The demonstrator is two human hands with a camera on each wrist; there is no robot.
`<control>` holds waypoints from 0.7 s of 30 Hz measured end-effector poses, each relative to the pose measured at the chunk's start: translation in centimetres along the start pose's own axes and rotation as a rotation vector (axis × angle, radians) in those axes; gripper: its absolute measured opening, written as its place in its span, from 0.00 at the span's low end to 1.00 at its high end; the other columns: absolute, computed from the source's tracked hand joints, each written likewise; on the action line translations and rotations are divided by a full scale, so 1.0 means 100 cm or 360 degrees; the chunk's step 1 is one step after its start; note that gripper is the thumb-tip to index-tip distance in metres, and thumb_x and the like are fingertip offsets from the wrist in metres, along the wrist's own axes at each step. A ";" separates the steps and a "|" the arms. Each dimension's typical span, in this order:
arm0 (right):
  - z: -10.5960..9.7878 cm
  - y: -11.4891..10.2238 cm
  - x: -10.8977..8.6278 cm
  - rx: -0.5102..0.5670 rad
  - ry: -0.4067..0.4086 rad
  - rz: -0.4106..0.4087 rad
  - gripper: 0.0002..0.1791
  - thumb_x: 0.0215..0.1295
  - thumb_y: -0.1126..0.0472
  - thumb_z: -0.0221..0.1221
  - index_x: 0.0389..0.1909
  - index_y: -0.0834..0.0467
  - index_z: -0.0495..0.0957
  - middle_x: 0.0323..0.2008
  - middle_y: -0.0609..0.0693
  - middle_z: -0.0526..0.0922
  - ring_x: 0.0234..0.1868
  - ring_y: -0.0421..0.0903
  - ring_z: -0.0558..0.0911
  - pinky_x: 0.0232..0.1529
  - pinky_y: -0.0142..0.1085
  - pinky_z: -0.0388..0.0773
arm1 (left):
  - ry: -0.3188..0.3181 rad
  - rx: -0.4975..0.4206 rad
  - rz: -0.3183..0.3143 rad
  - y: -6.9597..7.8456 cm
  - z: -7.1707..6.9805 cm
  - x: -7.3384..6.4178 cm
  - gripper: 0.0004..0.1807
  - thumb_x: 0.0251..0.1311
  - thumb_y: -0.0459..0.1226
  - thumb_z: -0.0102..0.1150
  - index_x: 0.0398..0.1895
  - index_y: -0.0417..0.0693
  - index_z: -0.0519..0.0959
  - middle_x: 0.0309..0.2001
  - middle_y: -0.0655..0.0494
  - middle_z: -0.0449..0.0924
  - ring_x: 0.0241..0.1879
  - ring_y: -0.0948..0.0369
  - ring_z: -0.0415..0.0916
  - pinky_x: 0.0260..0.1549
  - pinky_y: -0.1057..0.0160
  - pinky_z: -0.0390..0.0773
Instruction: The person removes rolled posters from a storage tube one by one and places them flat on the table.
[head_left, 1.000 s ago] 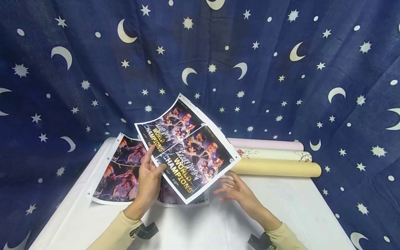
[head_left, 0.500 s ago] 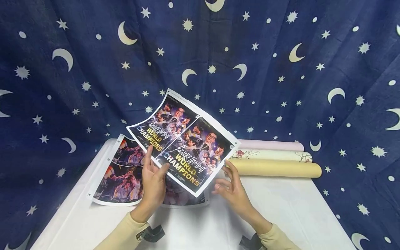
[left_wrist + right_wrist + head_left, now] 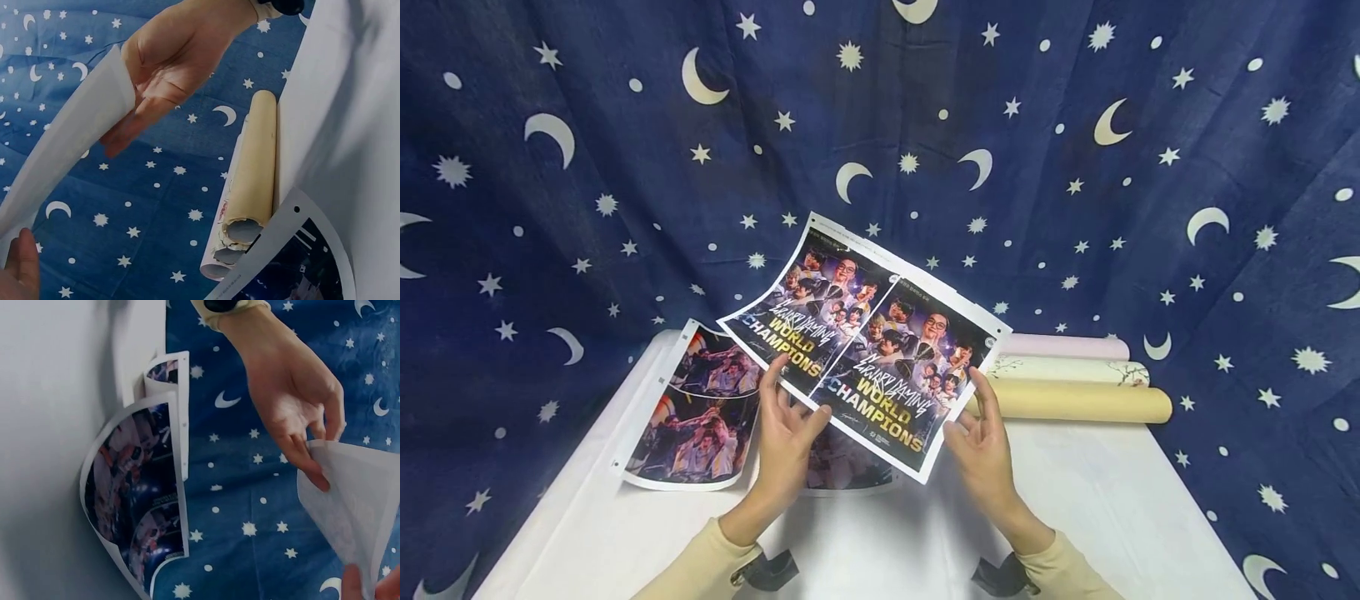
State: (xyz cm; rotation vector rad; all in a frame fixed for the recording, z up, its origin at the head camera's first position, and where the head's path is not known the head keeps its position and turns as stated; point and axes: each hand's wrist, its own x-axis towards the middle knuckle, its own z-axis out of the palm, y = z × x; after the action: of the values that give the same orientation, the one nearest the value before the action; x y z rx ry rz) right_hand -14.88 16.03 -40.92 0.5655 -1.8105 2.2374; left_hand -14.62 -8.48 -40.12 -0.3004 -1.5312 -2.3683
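Note:
A glossy poster sheet [image 3: 917, 367] is held up over the table, tilted and bowed, its printed face showing two matching panels lettered WORLD CHAMPIONS. My left hand [image 3: 786, 454] pinches its lower left edge, the thumb near the middle of that edge. At the right edge, my right hand [image 3: 988, 467] grips the sheet between thumb and fingers. Both wrist views show the sheet's plain white back [image 3: 75, 131], each with the opposite hand at the far edge. Beneath it, printed sheets [image 3: 700, 442] with curling edges lie on the table, partly covered by the raised poster.
Three paper rolls, pink [image 3: 1060, 346], floral white [image 3: 1075, 371] and yellow [image 3: 1075, 402], lie side by side at the back right of the white table [image 3: 1097, 500]. A dark blue curtain [image 3: 1037, 192] with moons and stars hangs behind and around the table.
The poster sheet has shifted right and turned more level. My right hand, fingers loose near the right edge before, now grips that edge; my left hand moved right with the sheet.

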 end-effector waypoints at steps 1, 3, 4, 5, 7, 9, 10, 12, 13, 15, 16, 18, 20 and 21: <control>-0.001 -0.002 0.001 0.0026 0.0016 -0.0021 0.47 0.59 0.85 0.44 0.78 0.58 0.41 0.70 0.59 0.57 0.57 0.40 0.81 0.51 0.31 0.81 | 0.0001 0.0001 -0.0008 0.000 -0.001 0.000 0.48 0.55 0.16 0.50 0.75 0.54 0.44 0.71 0.49 0.53 0.60 0.59 0.72 0.52 0.68 0.79; -0.003 -0.005 0.003 0.0069 0.0051 -0.0036 0.48 0.56 0.87 0.42 0.77 0.58 0.42 0.71 0.53 0.56 0.57 0.40 0.81 0.52 0.32 0.81 | 0.0008 0.0018 -0.0019 0.001 -0.003 0.000 0.45 0.57 0.17 0.49 0.74 0.52 0.46 0.67 0.46 0.58 0.51 0.61 0.78 0.49 0.69 0.80; -0.005 -0.006 0.003 0.0085 0.0071 -0.0038 0.49 0.55 0.87 0.41 0.77 0.58 0.43 0.71 0.51 0.56 0.56 0.40 0.81 0.51 0.32 0.81 | 0.0013 0.0023 -0.0028 0.001 -0.005 0.000 0.44 0.57 0.17 0.48 0.74 0.51 0.46 0.67 0.45 0.59 0.50 0.62 0.79 0.49 0.68 0.81; -0.007 -0.008 0.003 0.0099 0.0092 -0.0037 0.49 0.54 0.88 0.40 0.77 0.58 0.43 0.72 0.50 0.56 0.56 0.40 0.82 0.51 0.32 0.81 | 0.0015 0.0043 -0.0042 0.001 -0.007 0.000 0.43 0.58 0.18 0.48 0.74 0.50 0.46 0.67 0.46 0.57 0.49 0.64 0.79 0.48 0.68 0.81; -0.012 -0.011 0.003 0.0111 0.0125 -0.0031 0.49 0.54 0.88 0.40 0.77 0.58 0.44 0.72 0.50 0.55 0.56 0.40 0.82 0.51 0.32 0.81 | 0.0010 0.0065 -0.0067 0.002 -0.011 0.000 0.40 0.61 0.19 0.47 0.74 0.48 0.46 0.67 0.47 0.55 0.47 0.65 0.78 0.48 0.66 0.82; -0.018 -0.015 0.003 0.0113 0.0153 -0.0013 0.49 0.53 0.89 0.39 0.77 0.58 0.45 0.74 0.50 0.53 0.55 0.40 0.82 0.50 0.32 0.81 | 0.0015 0.0061 -0.0084 0.002 -0.016 0.001 0.37 0.63 0.21 0.44 0.73 0.47 0.47 0.68 0.48 0.54 0.48 0.63 0.77 0.47 0.63 0.83; -0.021 -0.017 0.004 0.0124 0.0163 -0.0005 0.49 0.53 0.89 0.39 0.77 0.57 0.45 0.74 0.51 0.52 0.55 0.40 0.82 0.50 0.32 0.82 | 0.0020 0.0047 -0.0090 0.002 -0.019 0.003 0.35 0.65 0.22 0.43 0.72 0.47 0.48 0.67 0.48 0.55 0.49 0.62 0.78 0.47 0.62 0.83; -0.028 -0.020 0.005 0.0132 0.0177 0.0010 0.50 0.53 0.89 0.39 0.77 0.56 0.46 0.76 0.52 0.49 0.54 0.40 0.83 0.50 0.33 0.82 | 0.0038 0.0031 -0.0099 0.002 -0.025 0.005 0.29 0.68 0.24 0.41 0.70 0.47 0.51 0.67 0.48 0.56 0.51 0.60 0.79 0.48 0.61 0.83; -0.032 -0.022 0.005 0.0138 0.0177 0.0017 0.50 0.53 0.89 0.38 0.77 0.56 0.46 0.76 0.52 0.48 0.55 0.40 0.83 0.50 0.33 0.82 | 0.0053 0.0017 -0.0099 0.002 -0.028 0.007 0.27 0.69 0.24 0.40 0.68 0.48 0.53 0.66 0.48 0.57 0.53 0.58 0.79 0.48 0.60 0.83; -0.039 -0.026 0.005 0.0152 0.0164 0.0021 0.50 0.53 0.89 0.38 0.77 0.56 0.46 0.76 0.52 0.48 0.56 0.40 0.82 0.52 0.33 0.81 | 0.0085 0.0020 -0.0104 0.002 -0.034 0.010 0.23 0.70 0.25 0.39 0.66 0.46 0.55 0.65 0.49 0.59 0.55 0.56 0.80 0.48 0.61 0.83; -0.043 -0.027 0.005 0.0171 0.0154 0.0012 0.50 0.53 0.89 0.37 0.77 0.56 0.46 0.76 0.52 0.49 0.57 0.40 0.81 0.53 0.32 0.81 | 0.0096 0.0036 -0.0110 0.002 -0.037 0.011 0.22 0.71 0.26 0.39 0.65 0.47 0.56 0.65 0.49 0.59 0.56 0.56 0.80 0.48 0.62 0.83; -0.051 -0.030 0.004 0.0186 0.0112 -0.0013 0.49 0.53 0.89 0.36 0.77 0.57 0.46 0.75 0.52 0.50 0.59 0.40 0.80 0.55 0.32 0.80 | 0.0103 0.0077 -0.0146 0.002 -0.042 0.015 0.21 0.71 0.26 0.39 0.65 0.45 0.56 0.64 0.52 0.60 0.56 0.58 0.80 0.49 0.62 0.82; -0.058 -0.033 0.003 0.0231 0.0064 -0.0043 0.49 0.52 0.90 0.35 0.77 0.59 0.45 0.75 0.52 0.52 0.61 0.40 0.78 0.54 0.28 0.79 | 0.0086 0.0126 -0.0187 0.002 -0.045 0.019 0.21 0.72 0.28 0.40 0.66 0.44 0.56 0.64 0.52 0.60 0.56 0.60 0.79 0.52 0.61 0.81; -0.061 -0.034 0.003 0.0253 0.0046 -0.0058 0.49 0.52 0.90 0.34 0.77 0.59 0.45 0.75 0.52 0.53 0.62 0.40 0.76 0.54 0.27 0.79 | 0.0071 0.0144 -0.0213 0.002 -0.046 0.021 0.21 0.72 0.28 0.40 0.66 0.45 0.56 0.64 0.52 0.60 0.57 0.62 0.78 0.53 0.61 0.81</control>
State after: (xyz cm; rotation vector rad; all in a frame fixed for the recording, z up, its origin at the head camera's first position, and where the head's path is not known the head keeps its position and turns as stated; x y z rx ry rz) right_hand -14.85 22.68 -38.83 0.5857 -1.6052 2.3666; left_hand -16.55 -13.06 -41.18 -0.1277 -1.6802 -2.3788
